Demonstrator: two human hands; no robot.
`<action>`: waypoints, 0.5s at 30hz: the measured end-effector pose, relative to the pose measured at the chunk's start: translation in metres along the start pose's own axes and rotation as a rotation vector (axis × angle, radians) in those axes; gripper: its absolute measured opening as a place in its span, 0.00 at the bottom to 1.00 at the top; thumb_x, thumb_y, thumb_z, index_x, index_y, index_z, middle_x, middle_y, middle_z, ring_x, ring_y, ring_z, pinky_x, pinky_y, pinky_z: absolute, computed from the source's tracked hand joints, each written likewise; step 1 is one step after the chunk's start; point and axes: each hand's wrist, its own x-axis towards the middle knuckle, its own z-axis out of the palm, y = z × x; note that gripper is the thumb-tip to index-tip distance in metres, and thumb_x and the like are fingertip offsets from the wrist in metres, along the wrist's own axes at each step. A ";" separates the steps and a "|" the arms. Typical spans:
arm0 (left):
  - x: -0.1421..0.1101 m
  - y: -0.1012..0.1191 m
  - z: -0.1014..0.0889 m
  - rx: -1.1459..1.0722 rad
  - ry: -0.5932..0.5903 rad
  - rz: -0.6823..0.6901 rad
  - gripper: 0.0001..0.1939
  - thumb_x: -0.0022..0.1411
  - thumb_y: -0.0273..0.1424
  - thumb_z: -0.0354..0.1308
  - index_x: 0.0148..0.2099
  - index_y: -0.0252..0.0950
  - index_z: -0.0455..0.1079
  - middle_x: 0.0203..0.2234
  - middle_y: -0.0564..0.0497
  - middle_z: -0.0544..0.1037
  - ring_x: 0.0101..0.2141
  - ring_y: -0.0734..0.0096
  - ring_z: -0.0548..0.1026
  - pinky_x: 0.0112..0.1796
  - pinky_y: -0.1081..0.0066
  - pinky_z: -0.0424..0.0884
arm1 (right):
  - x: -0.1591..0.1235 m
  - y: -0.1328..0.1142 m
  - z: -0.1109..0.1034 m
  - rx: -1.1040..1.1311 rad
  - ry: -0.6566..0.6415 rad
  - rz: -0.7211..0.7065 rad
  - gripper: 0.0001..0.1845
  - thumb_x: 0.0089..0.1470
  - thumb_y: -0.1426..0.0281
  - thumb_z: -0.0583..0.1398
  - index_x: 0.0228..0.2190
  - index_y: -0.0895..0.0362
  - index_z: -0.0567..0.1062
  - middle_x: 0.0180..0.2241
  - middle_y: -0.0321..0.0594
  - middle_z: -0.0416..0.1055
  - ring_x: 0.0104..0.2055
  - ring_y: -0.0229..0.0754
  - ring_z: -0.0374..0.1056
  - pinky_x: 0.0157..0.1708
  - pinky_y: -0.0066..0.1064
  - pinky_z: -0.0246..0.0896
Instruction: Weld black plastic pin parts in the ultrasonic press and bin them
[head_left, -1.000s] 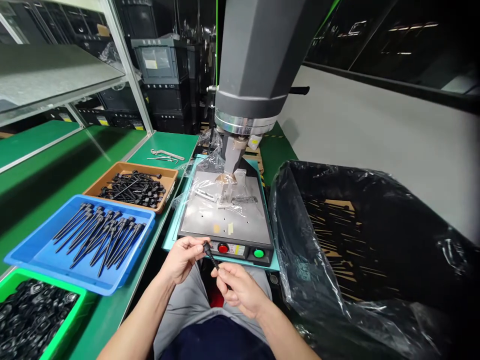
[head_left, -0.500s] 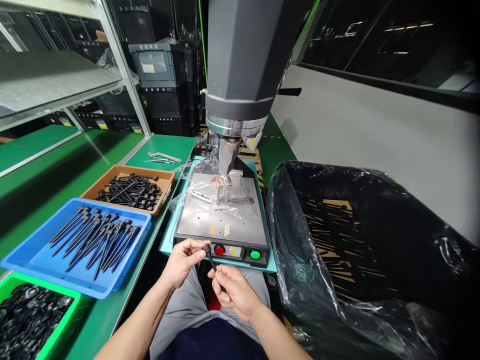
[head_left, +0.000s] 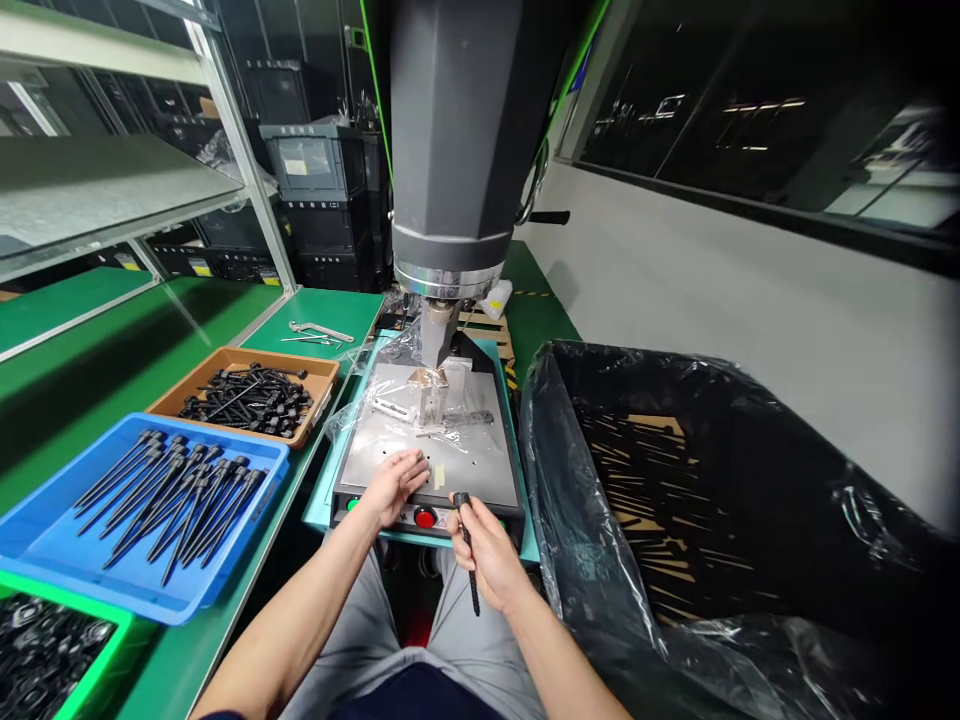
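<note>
My right hand point(head_left: 487, 555) grips a black plastic rod point(head_left: 474, 597) with a thick head. The head sticks out above the thumb, and the thin end points down towards my lap. To its left, my left hand point(head_left: 399, 487) is empty, fingers stretched out over the front edge of the machine's metal base plate point(head_left: 375, 430). A red button point(head_left: 424, 517) on the front panel lies between the hands. Further back, a small fixture point(head_left: 433, 402) stands on the plate beneath the metal horn point(head_left: 436, 335) of the machine head point(head_left: 450, 150).
Left on the green bench, a blue tray point(head_left: 154, 592) carries several similar rods in rows. Behind it a brown tray point(head_left: 324, 408) contains loose black parts; a green bin point(head_left: 112, 650) of black pieces sits nearest. A wrench point(head_left: 322, 330) lies beyond. A large plastic-lined box point(head_left: 757, 430) with rods stands right.
My left hand has let go of the rod's head and moved up over the plate's edge. My right hand now holds the rod alone, raised and turned more upright. The view has shifted slightly.
</note>
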 end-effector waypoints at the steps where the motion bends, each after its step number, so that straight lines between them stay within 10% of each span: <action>1: 0.013 0.002 0.003 -0.039 -0.001 -0.001 0.13 0.51 0.29 0.70 0.39 0.31 0.74 0.44 0.38 0.77 0.45 0.58 0.76 0.49 0.62 0.72 | 0.000 -0.002 0.000 0.002 -0.008 -0.006 0.24 0.49 0.50 0.65 0.38 0.54 0.68 0.29 0.32 0.66 0.19 0.27 0.52 0.16 0.21 0.38; 15: 0.025 0.009 0.006 -0.186 0.004 0.221 0.09 0.53 0.25 0.66 0.39 0.34 0.74 0.36 0.48 0.79 0.41 0.70 0.78 0.47 0.71 0.73 | 0.027 0.016 0.003 0.043 -0.054 0.078 0.26 0.43 0.55 0.70 0.38 0.57 0.70 0.27 0.36 0.70 0.23 0.33 0.61 0.21 0.24 0.52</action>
